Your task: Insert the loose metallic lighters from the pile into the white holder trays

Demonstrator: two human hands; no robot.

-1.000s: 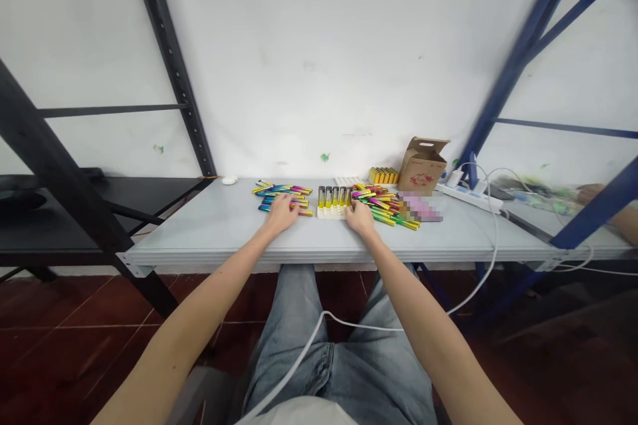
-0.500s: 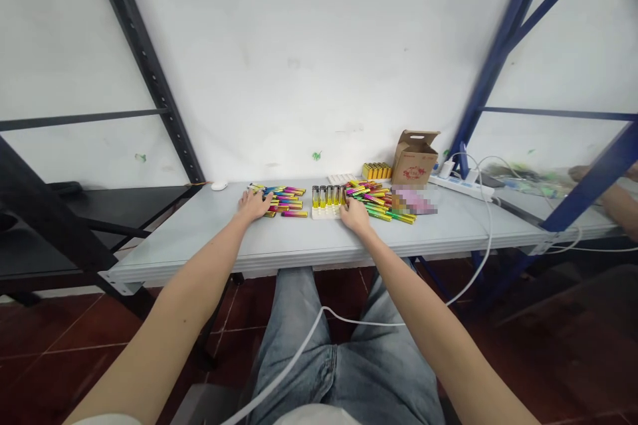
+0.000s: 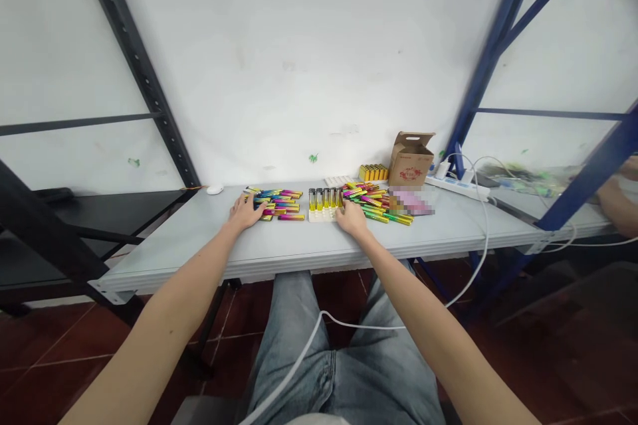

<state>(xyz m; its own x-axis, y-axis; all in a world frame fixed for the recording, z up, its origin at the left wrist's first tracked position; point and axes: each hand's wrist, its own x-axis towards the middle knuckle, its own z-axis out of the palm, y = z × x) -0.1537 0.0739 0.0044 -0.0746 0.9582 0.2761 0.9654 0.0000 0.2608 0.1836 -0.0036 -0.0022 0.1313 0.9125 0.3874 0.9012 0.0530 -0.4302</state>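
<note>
My left hand [image 3: 245,212] rests with fingers apart at the left edge of a pile of shiny multicoloured tubes [image 3: 284,206]. At the right end of a white rack [image 3: 321,216] is my right hand [image 3: 351,217], its fingers bent and partly hidden; what they grip, if anything, cannot be made out. A row of clear, dark-topped tubes with yellow lower parts [image 3: 326,198] stands upright in the rack. A second pile of shiny tubes [image 3: 376,200] lies just right of my right hand.
Behind the right pile are a yellow block of upright cylinders [image 3: 373,172] and an open cardboard box [image 3: 411,163]. Farther right lie a pink packet [image 3: 413,201] and a white power strip [image 3: 458,187]. A white cable [image 3: 486,232] hangs over the front edge. Another person's arm [image 3: 618,206] shows far right.
The view has shifted slightly. My left hand has moved a little left and towards me, at the edge of the left pile. My right hand stays by the rack.
</note>
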